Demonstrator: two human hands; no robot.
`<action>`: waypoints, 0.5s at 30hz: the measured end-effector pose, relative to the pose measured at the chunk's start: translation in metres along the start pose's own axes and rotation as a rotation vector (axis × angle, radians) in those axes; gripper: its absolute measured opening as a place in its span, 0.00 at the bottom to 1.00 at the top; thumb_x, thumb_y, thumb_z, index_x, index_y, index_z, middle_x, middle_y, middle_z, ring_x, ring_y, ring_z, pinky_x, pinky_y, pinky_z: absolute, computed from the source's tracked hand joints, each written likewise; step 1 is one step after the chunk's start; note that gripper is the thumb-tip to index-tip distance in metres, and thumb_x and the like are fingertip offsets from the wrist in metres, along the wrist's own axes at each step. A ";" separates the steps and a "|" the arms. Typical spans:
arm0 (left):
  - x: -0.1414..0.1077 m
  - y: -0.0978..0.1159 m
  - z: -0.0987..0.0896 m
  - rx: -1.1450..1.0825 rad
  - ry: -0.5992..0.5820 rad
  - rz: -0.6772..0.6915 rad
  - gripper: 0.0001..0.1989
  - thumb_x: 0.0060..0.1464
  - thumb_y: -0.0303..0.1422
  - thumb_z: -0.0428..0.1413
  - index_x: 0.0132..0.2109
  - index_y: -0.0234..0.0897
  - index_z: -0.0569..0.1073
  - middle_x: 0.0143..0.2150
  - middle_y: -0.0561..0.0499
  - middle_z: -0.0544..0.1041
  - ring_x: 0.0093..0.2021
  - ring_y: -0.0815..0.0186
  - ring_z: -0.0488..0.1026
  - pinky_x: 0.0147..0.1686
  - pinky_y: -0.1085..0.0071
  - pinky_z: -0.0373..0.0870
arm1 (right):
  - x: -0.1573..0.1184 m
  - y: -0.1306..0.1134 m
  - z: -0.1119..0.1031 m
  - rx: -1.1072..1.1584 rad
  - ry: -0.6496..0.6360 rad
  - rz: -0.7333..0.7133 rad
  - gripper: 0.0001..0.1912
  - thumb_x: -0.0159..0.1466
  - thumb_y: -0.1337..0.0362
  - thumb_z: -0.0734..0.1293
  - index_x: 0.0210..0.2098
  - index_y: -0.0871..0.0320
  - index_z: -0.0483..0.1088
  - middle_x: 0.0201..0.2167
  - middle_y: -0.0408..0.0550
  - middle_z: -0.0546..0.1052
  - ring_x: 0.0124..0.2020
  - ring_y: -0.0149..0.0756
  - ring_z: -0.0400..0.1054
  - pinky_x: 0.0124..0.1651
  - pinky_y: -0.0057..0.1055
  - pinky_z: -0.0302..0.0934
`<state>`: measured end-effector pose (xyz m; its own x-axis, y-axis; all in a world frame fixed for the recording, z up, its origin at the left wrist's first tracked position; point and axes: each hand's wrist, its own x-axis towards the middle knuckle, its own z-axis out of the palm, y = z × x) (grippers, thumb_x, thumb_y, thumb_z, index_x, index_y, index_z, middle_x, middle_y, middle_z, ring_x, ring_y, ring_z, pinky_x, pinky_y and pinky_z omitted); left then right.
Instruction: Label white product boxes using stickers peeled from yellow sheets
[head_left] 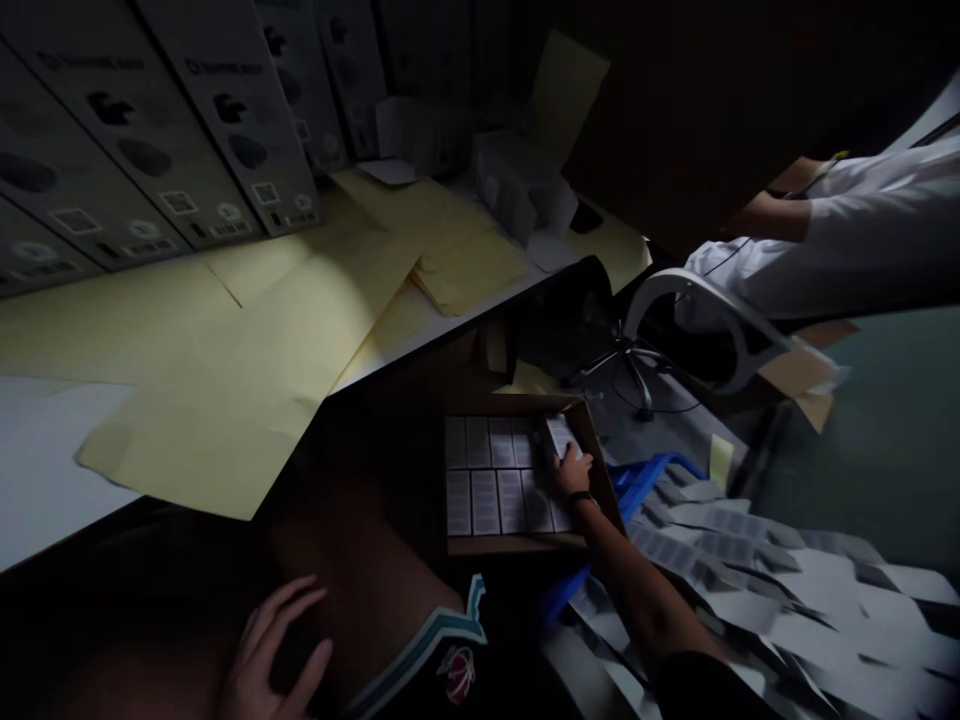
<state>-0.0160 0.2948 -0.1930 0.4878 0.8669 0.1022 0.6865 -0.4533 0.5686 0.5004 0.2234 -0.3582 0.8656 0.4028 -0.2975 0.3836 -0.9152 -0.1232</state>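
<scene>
Fingers (564, 460) of the right hand (574, 474) closed narrowly on a small white box (559, 436), which stood tilted at the right end of its row, apparently being fitted against the neat rows of packed boxes (487, 500) inside a cardboard carton (517, 545). The carton sat low, within that arm's reach. The left hand (274, 645) lay open on the thigh (360, 590), fingers loosely spread, holding nothing. A blue plastic crate (645, 480) stood right of the carton, printed white sheets (765, 605) heaped nearer right, yellow paper (225, 380) covered the far desk, and a co-worker's white sleeve (847, 240) reached in far right.

Cardboard box (517, 544) holding rows of cartons (484, 490); plastic crate (645, 486) at its right, loose sheets (795, 600) right of that, desk (52, 450) behind.
</scene>
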 end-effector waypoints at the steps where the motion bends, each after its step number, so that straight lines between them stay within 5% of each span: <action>1: -0.003 -0.001 0.002 0.022 -0.012 -0.008 0.18 0.58 0.43 0.54 0.54 0.46 0.71 0.58 0.50 0.69 0.55 0.61 0.71 0.48 0.64 0.74 | 0.003 -0.001 0.010 0.006 0.015 0.005 0.31 0.69 0.58 0.58 0.68 0.66 0.52 0.55 0.71 0.58 0.57 0.58 0.62 0.55 0.46 0.58; 7: -0.018 -0.013 0.006 0.075 -0.044 -0.146 0.18 0.56 0.44 0.54 0.52 0.47 0.72 0.58 0.49 0.66 0.56 0.58 0.69 0.50 0.56 0.75 | 0.008 0.005 0.057 0.028 0.018 0.035 0.34 0.70 0.57 0.57 0.70 0.65 0.47 0.57 0.71 0.58 0.56 0.58 0.62 0.57 0.45 0.57; 15: -0.027 -0.032 0.007 0.041 -0.028 -0.320 0.19 0.54 0.48 0.55 0.46 0.40 0.75 0.56 0.46 0.67 0.54 0.58 0.69 0.51 0.57 0.73 | 0.028 0.012 0.072 0.081 -0.014 -0.015 0.33 0.68 0.58 0.59 0.69 0.63 0.51 0.55 0.66 0.59 0.56 0.54 0.61 0.60 0.43 0.55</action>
<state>-0.0477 0.2847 -0.2196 0.2583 0.9609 -0.0996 0.8282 -0.1671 0.5350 0.5056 0.2234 -0.4357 0.8552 0.4168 -0.3080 0.3685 -0.9069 -0.2042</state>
